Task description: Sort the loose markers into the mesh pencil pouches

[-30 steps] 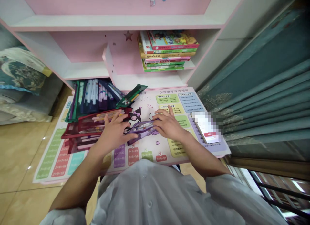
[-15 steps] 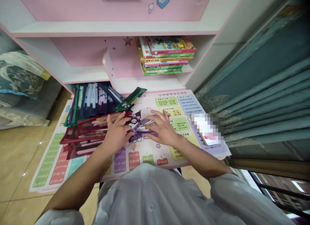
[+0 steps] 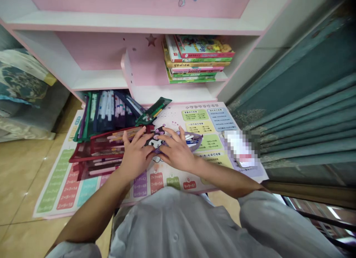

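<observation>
There go your left hand [image 3: 135, 158] and right hand [image 3: 176, 152], closing in together over the purple mesh pencil pouch [image 3: 191, 141] on the printed times-table mat [image 3: 194, 115], though whether either grips it, you can't tell.

The purple pouch [image 3: 195, 138] looked like translucent, glossy plastic, and the red pencil pouch [image 3: 102, 146] was a fine see-through mesh. The printed mat [image 3: 63, 184] had a smooth, faintly shiny laminated face. The shelf [image 3: 94, 80] was smooth painted board, the floor tiles [image 3: 25, 176] were glossy, and the teal curtain [image 3: 300, 121] was matt woven cloth.
</observation>
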Action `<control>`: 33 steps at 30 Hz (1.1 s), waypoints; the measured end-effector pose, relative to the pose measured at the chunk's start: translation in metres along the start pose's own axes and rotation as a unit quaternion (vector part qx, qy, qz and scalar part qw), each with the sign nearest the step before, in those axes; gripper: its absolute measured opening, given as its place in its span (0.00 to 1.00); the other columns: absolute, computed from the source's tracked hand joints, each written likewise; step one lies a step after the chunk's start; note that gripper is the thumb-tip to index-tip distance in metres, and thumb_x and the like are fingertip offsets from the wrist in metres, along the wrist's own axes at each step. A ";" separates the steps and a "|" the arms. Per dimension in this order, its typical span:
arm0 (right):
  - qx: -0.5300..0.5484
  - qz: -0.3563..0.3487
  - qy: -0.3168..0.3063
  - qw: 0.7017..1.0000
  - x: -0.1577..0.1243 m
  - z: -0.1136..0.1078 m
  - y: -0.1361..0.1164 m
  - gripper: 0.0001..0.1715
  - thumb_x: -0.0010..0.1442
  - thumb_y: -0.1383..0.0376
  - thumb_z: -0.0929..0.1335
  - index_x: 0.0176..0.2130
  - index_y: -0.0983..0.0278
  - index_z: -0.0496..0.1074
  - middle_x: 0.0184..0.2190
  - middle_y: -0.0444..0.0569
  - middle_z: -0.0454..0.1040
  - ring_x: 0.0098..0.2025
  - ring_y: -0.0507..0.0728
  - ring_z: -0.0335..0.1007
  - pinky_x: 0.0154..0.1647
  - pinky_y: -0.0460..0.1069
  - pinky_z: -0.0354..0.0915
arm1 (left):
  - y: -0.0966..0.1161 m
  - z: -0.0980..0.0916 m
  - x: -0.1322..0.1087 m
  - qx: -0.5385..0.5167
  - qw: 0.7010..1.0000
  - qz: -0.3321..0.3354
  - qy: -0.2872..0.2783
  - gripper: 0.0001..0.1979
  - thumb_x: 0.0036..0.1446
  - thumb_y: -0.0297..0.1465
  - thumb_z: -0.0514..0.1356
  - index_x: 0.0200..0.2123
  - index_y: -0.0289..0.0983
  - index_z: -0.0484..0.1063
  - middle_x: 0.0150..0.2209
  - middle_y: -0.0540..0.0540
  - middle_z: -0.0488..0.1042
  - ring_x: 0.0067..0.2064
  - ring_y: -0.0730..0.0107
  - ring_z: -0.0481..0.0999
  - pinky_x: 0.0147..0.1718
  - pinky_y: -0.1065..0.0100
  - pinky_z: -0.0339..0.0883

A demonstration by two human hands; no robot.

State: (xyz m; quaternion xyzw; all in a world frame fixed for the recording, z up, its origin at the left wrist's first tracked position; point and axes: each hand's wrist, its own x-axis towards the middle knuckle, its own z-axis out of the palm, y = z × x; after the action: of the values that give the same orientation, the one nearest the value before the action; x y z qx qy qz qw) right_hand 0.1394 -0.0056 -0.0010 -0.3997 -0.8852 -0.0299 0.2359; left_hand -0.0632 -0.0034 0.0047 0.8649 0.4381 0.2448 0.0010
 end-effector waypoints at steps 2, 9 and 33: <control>-0.003 -0.002 0.004 1.000 0.000 0.000 -0.001 0.12 0.63 0.59 0.69 0.30 0.61 0.76 0.55 0.50 0.75 0.66 0.68 0.56 0.68 0.73 0.32 | -0.001 0.000 0.001 -0.001 1.000 0.005 0.010 0.06 0.60 0.31 0.63 0.29 0.41 0.78 0.53 0.44 0.78 0.65 0.46 0.66 0.65 0.32 0.33; -0.028 -0.053 0.035 0.998 0.003 0.001 0.001 0.10 0.65 0.63 0.66 0.33 0.61 0.76 0.54 0.49 0.77 0.66 0.66 0.58 0.69 0.73 0.21 | -0.001 -0.002 0.002 0.006 1.000 -0.004 0.002 0.06 0.60 0.32 0.62 0.31 0.41 0.79 0.52 0.44 0.79 0.64 0.45 0.67 0.64 0.31 0.35; 0.178 0.126 -0.050 0.975 0.005 -0.006 0.010 0.13 0.62 0.66 0.65 0.29 0.61 0.76 0.59 0.51 0.71 0.72 0.71 0.45 0.65 0.75 0.47 | -0.004 0.001 0.001 -0.039 0.999 -0.020 -0.025 0.07 0.60 0.34 0.63 0.30 0.42 0.79 0.53 0.44 0.78 0.65 0.45 0.65 0.63 0.29 0.36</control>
State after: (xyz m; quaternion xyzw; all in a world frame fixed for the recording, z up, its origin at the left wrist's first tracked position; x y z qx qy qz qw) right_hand 0.1464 0.0035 0.0050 -0.4606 -0.8296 0.1784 0.2604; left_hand -0.0647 0.0001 0.0037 0.8612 0.4451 0.2402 0.0505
